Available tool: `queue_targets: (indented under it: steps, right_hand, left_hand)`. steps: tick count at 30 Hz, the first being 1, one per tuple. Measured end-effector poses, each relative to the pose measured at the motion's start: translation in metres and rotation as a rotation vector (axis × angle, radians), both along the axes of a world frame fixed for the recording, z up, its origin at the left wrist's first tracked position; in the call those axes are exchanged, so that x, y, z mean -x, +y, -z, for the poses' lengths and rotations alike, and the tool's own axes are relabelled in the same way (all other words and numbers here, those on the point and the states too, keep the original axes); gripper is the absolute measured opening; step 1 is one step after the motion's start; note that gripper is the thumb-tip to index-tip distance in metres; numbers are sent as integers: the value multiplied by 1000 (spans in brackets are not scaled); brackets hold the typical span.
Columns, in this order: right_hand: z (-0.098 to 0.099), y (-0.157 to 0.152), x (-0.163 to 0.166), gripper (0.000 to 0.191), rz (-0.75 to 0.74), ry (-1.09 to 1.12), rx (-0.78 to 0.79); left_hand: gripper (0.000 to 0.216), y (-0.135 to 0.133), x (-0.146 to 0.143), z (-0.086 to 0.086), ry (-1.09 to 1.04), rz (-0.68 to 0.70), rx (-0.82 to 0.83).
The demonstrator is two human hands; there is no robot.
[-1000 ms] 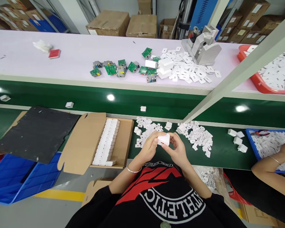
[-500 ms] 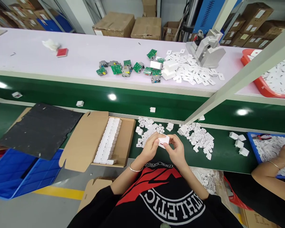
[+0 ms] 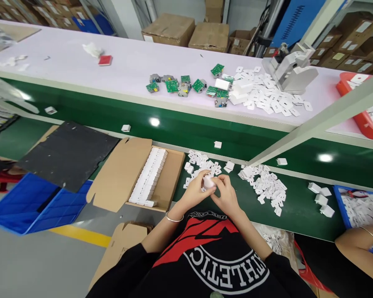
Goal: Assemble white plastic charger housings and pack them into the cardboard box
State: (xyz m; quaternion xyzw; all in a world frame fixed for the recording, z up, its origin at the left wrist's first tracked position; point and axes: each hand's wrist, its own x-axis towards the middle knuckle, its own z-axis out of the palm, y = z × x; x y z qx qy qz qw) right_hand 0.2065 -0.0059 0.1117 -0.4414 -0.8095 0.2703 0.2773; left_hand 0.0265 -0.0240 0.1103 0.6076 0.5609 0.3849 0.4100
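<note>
My left hand (image 3: 196,191) and my right hand (image 3: 225,195) meet just above the green bench edge, both closed on one small white plastic housing (image 3: 209,181). The fingers cover most of it. Loose white plastic covers (image 3: 202,163) lie just beyond my hands, and a second heap of white covers (image 3: 265,185) lies to the right. An open cardboard box (image 3: 170,178) to the left holds a neat row of finished white housings (image 3: 149,176).
A black mat (image 3: 68,153) rests over blue bins (image 3: 25,203) at left. The green conveyor (image 3: 174,124) carries single white housings. The far white table holds green circuit boards (image 3: 186,85), white covers (image 3: 270,97) and a grey press (image 3: 294,68). A co-worker's arm (image 3: 359,248) reaches a blue bin at right.
The view has swung left and down. My hands stay together on the white housing, which has turned and is now more covered by my fingers.
</note>
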Motion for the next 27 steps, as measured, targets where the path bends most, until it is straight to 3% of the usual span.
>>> queue_targets:
  steps: [4,7,10,15,21,24,27]
  right_hand:
    - [30,0,12,56,-131,-50,87]
    - [43,-1,11,64,-147,-59,194]
    - [54,-1,-4,60,-82,-70,258]
    - [84,-6,-46,53,53,-145,365]
    - [138,-15,-113,49,287,-290,504]
    - [162,-17,-149,49,476,-350,521]
    - [180,-18,-183,62,705,-420,493]
  left_hand:
    - [47,-9,17,25,87,-82,104]
    - [38,-22,56,58,365,-265,155]
    - [38,-41,109,93,758,-434,347]
    - [39,-75,173,136,910,-414,530]
    - [36,-96,186,163,1014,-328,602]
    - [36,-101,184,167,1069,-352,608]
    - [36,-102,182,166,1113,-390,613]
